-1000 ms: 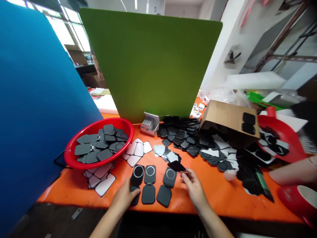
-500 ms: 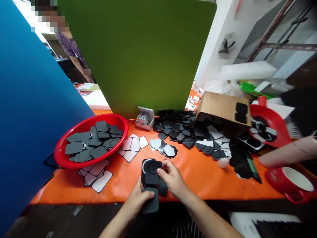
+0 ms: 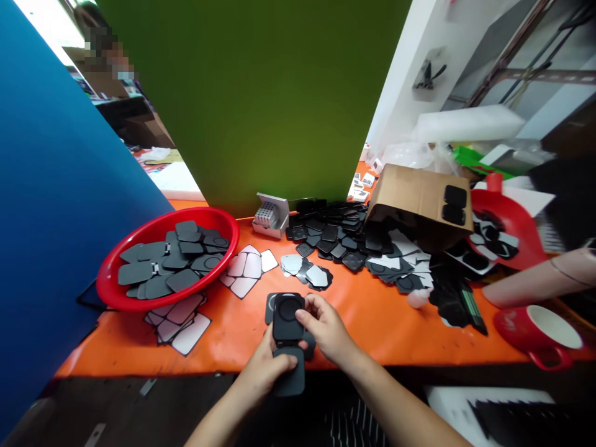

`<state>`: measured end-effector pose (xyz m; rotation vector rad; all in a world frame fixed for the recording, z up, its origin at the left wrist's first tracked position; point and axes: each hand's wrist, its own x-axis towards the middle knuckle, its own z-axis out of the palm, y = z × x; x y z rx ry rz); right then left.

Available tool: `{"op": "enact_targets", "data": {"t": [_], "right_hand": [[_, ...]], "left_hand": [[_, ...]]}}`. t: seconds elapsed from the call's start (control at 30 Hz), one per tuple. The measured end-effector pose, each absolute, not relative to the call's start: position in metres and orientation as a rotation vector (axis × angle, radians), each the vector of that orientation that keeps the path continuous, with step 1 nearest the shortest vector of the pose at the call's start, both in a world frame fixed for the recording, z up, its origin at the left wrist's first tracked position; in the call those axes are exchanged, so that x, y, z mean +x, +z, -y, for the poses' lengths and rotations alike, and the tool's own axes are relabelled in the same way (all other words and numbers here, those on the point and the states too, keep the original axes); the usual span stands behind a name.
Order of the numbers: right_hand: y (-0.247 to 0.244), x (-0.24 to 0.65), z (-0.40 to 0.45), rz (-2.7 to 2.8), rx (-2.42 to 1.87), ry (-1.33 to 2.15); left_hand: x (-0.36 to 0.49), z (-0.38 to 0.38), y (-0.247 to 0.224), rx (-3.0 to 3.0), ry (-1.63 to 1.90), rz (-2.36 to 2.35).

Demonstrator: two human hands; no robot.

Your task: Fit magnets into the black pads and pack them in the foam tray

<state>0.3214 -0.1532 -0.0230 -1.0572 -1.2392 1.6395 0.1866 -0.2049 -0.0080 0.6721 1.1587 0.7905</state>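
Note:
My left hand [image 3: 274, 366] is closed on a dark grey hinged folding pad, its thumb pressed on the lower panel [image 3: 289, 375]. The upper panel is topped by a black rounded sheet with a ring mark [image 3: 287, 316]. My right hand [image 3: 328, 329] pinches that sheet at its right edge, thumb on the face and fingers behind. Behind the sheet, another panel with a pale arc [image 3: 270, 307] shows at the left. Part of a further dark panel shows between my hands. Whether the sheet lies fully flat on the panel is hard to tell.
A red basin [image 3: 105, 279] with grey folding pads stands left, on the orange table cover [image 3: 237, 341]. White-faced sheets [image 3: 190, 334] lie beside it. Black pieces [image 3: 330, 233] are heaped before the green partition [image 3: 261, 93]. A carton [image 3: 414, 186], small bottle [image 3: 419, 298] and red mug [image 3: 516, 329] stand right.
The black ring-marked sheet has lined up more closely with the lower panel and hinge. Both hands stay close together. The person behind the partition has shifted.

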Motion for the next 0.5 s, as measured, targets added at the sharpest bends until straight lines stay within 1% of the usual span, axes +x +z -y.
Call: {"op": "enact_targets", "data": {"t": [0.5], "right_hand": [[-0.0220,0.3212,0.1561,1.252,-1.096,1.602]], "left_hand": [[0.1907,0.2049,-0.0071,0.658,0.808,-1.192]]}}
